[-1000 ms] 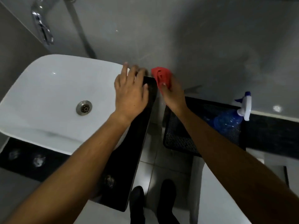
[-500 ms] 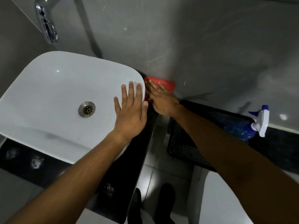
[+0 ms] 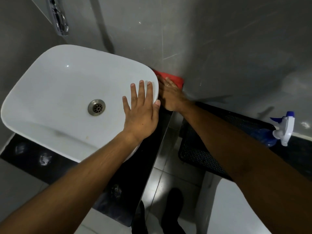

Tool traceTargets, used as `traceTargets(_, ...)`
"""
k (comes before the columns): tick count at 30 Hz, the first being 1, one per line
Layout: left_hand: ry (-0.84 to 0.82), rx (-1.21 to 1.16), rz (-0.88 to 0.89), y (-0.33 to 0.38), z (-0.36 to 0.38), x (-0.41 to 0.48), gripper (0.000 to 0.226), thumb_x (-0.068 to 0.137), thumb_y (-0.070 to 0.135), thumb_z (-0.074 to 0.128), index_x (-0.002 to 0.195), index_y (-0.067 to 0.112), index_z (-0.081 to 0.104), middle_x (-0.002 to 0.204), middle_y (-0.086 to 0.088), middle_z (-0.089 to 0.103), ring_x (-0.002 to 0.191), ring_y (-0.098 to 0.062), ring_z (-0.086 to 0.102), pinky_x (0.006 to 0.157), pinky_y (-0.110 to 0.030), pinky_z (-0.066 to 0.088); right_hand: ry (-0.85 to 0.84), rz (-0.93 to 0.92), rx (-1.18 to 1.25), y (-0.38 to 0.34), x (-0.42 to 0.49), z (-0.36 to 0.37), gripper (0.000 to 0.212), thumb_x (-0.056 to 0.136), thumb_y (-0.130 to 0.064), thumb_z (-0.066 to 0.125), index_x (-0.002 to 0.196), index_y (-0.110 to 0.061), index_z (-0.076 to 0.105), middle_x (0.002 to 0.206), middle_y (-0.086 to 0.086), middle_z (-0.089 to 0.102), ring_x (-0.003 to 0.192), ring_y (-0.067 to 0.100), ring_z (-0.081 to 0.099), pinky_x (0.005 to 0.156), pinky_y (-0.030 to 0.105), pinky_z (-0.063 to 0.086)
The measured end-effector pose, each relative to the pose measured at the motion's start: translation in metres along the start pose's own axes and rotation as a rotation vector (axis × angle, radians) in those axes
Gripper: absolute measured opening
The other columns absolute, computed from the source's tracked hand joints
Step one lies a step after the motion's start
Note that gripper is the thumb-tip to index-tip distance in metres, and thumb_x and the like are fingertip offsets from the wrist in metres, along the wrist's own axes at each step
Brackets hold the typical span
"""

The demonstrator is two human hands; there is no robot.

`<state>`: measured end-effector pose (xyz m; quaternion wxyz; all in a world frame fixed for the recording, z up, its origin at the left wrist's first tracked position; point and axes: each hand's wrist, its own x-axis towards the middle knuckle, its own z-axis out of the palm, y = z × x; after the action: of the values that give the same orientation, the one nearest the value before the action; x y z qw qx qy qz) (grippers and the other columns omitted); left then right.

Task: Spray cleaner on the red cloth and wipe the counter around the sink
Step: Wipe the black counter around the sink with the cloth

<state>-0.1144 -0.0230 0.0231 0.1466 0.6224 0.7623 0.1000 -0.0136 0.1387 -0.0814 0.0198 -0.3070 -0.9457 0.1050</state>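
Observation:
A white basin sits on a black counter. My left hand lies flat on the basin's right rim, fingers spread, holding nothing. My right hand presses the red cloth flat on the counter in the narrow gap between the basin and the grey wall. Only the cloth's far edge shows past my fingers. A blue spray bottle with a white trigger head stands at the far right on a dark ledge.
A chrome tap hangs from the wall above the basin. A black perforated mat lies right of the counter's edge. Below it is a tiled floor with my dark shoes, and a white surface at lower right.
My right hand brought the red cloth down from the air onto the counter behind the basin's corner and pushed it toward the wall. My left hand slid onto the basin's rim.

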Motion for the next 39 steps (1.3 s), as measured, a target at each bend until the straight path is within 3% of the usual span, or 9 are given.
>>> traceTargets(7, -0.020, -0.027, 0.019, -0.002, 0.000, -0.001, 0.061, 0.105, 0.047, 0.011, 0.157, 0.025, -0.010, 0.166, -0.003, -0.020, 0.150, -0.025, -0.025, 0.120, -0.056, -0.014, 0.011, 0.121, 0.011, -0.034, -0.044, 0.015, 0.066, 0.105, -0.031, 0.044, 0.163, -0.019, 0.014, 0.172, 0.008, 0.014, 0.159, 0.033, 0.008, 0.128, 0.051, 0.005)
traceTargets(13, -0.012, 0.059, 0.214, -0.040, -0.011, -0.058, 0.062, 0.104, 0.048, 0.009, 0.157, 0.023, -0.010, 0.166, -0.006, -0.018, 0.151, -0.028, -0.024, 0.118, -0.058, -0.013, 0.108, 0.255, 0.020, -0.104, -0.103, 0.036, 0.059, 0.106, -0.028, 0.039, 0.161, -0.014, 0.022, 0.170, 0.011, 0.020, 0.159, 0.032, 0.012, 0.127, 0.052, 0.008)
traceTargets(19, 0.003, 0.161, 0.261, -0.101, -0.034, -0.105, 0.061, 0.105, 0.045, 0.013, 0.158, 0.018, -0.002, 0.167, -0.009, -0.007, 0.152, -0.032, -0.015, 0.119, -0.063, -0.005, 0.107, 0.219, 0.054, -0.233, -0.176, 0.061, 0.056, 0.105, -0.026, 0.044, 0.158, -0.014, 0.033, 0.167, 0.014, 0.028, 0.156, 0.037, 0.021, 0.126, 0.057, 0.017)
traceTargets(24, -0.062, 0.197, 0.242, -0.117, -0.038, -0.112, 0.062, 0.104, 0.047, 0.011, 0.158, 0.019, 0.000, 0.168, -0.009, -0.001, 0.153, -0.032, -0.014, 0.120, -0.062, -0.003, 0.144, 0.173, 0.039, -0.341, -0.228, 0.082, 0.054, 0.099, -0.028, 0.049, 0.152, -0.019, 0.046, 0.162, 0.007, 0.041, 0.152, 0.030, 0.034, 0.123, 0.052, 0.030)
traceTargets(30, -0.133, 0.237, 0.247, -0.118, -0.037, -0.109, 0.064, 0.101, 0.050, 0.007, 0.158, 0.021, -0.002, 0.168, -0.010, -0.004, 0.152, -0.033, -0.016, 0.120, -0.058, -0.005, 0.196, 0.195, 0.070, -0.385, -0.261, 0.098, 0.057, 0.097, -0.024, 0.055, 0.153, -0.018, 0.045, 0.163, 0.004, 0.039, 0.154, 0.029, 0.029, 0.121, 0.056, 0.031)
traceTargets(34, -0.151, 0.251, 0.255, -0.116, -0.033, -0.108, 0.063, 0.101, 0.050, 0.007, 0.158, 0.023, -0.003, 0.168, -0.009, -0.006, 0.152, -0.031, -0.018, 0.121, -0.057, -0.006, 0.282, 0.408, 0.230, -0.395, -0.252, 0.106, 0.050, 0.102, -0.030, 0.042, 0.151, -0.019, 0.048, 0.165, 0.014, 0.032, 0.154, 0.040, 0.021, 0.122, 0.061, 0.023)
traceTargets(37, -0.160, 0.246, 0.264, -0.115, -0.034, -0.108, 0.062, 0.102, 0.051, 0.006, 0.158, 0.025, -0.003, 0.168, -0.007, -0.007, 0.152, -0.029, -0.019, 0.121, -0.055, -0.007, 0.325, 0.684, 0.446, -0.401, -0.235, 0.109, 0.058, 0.106, -0.045, 0.033, 0.159, -0.022, 0.030, 0.171, 0.017, 0.009, 0.157, 0.042, 0.003, 0.125, 0.058, 0.011)
traceTargets(39, -0.166, 0.242, 0.273, -0.114, -0.034, -0.108, 0.062, 0.102, 0.051, 0.006, 0.158, 0.026, -0.004, 0.168, -0.006, -0.008, 0.152, -0.028, -0.019, 0.122, -0.054, -0.008, 0.348, 0.835, 0.604, -0.390, -0.218, 0.104, 0.065, 0.105, -0.050, 0.030, 0.162, -0.023, 0.016, 0.172, 0.016, -0.004, 0.156, 0.045, 0.002, 0.123, 0.058, 0.018)
